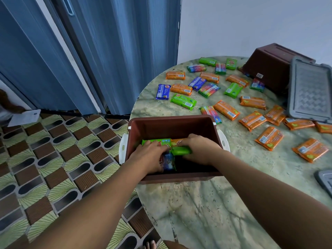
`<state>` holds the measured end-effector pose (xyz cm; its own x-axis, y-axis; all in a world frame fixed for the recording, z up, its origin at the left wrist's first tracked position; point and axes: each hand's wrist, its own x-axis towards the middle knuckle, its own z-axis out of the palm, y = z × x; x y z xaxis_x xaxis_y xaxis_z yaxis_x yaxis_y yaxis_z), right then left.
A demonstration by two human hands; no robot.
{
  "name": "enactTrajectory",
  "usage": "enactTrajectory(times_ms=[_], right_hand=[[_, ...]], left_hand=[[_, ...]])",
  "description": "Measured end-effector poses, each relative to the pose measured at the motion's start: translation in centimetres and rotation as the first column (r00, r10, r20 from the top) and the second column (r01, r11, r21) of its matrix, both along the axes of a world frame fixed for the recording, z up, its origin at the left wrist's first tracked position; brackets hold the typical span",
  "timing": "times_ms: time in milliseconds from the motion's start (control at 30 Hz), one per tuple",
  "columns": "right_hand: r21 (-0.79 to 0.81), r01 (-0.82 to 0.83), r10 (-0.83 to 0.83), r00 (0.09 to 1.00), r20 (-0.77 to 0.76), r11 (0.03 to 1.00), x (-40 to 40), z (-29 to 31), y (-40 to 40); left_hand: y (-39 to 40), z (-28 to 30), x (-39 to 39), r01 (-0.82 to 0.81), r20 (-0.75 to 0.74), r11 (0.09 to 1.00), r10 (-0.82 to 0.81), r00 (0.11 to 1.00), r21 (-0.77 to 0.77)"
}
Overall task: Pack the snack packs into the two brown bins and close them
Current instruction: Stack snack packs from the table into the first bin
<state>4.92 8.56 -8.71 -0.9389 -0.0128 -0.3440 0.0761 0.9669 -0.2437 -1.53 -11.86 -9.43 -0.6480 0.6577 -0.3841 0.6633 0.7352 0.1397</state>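
An open brown bin (172, 125) with white side latches stands at the near left edge of the round marble table (206, 203). Both my hands reach inside it. My left hand (149, 157) lies on a blue and rainbow snack pack (168, 161) low in the bin. My right hand (199, 150) grips a green snack pack (179, 150). Another green pack (156, 141) and an orange one lie behind them in the bin. Several orange, green, blue and rainbow packs (226, 109) are scattered over the table. A second brown bin (273, 65) lies tipped over at the back right.
A grey lid (309, 92) leans against the tipped bin; the corner of another grey lid (325, 178) shows at the right edge. A blue folding door (107, 51) stands behind on the left. Patterned floor (53, 159) lies left of the table, which overhangs it.
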Motion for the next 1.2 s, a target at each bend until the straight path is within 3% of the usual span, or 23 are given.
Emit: enactTrajectory(times_ms=[100,200,400,667,767,967,1200], right_hand=[[-0.138,0.063,-0.061,0.998,0.016,0.988,-0.6,0.9,0.9],[-0.275,0.164,-0.125,0.98,0.154,0.947,-0.6,1.8,1.4],[-0.25,0.189,-0.107,0.945,0.309,0.95,-1.2,0.5,1.4],[-0.232,0.147,-0.073,0.951,0.299,0.961,-1.4,-0.1,1.0],[-0.176,0.061,-0.015,0.967,0.255,0.983,-1.1,-0.5,0.9],[0.189,-0.144,0.136,0.989,0.057,0.971,1.3,-0.8,-0.4],[0.192,-0.205,0.193,0.978,0.082,0.96,1.1,-0.3,-0.5]], left_hand=[[0.0,0.0,-0.1,0.007,0.013,1.0,-0.007,1.0,0.005],[0.0,-0.2,-0.1,-0.009,0.02,1.0,0.008,1.0,0.021],[0.0,-0.3,-0.2,-0.02,0.042,0.999,0.019,0.999,0.031],[-0.1,-0.5,-0.2,-0.008,0.025,0.999,0.007,1.0,0.035],[-0.1,-0.5,-0.2,-0.005,0.027,0.999,0.004,1.0,0.045],[-0.1,-0.5,0.0,0.0,0.005,0.999,0.0,1.0,0.053],[-0.1,-0.5,0.1,0.01,0.011,0.998,-0.01,1.0,0.061]])
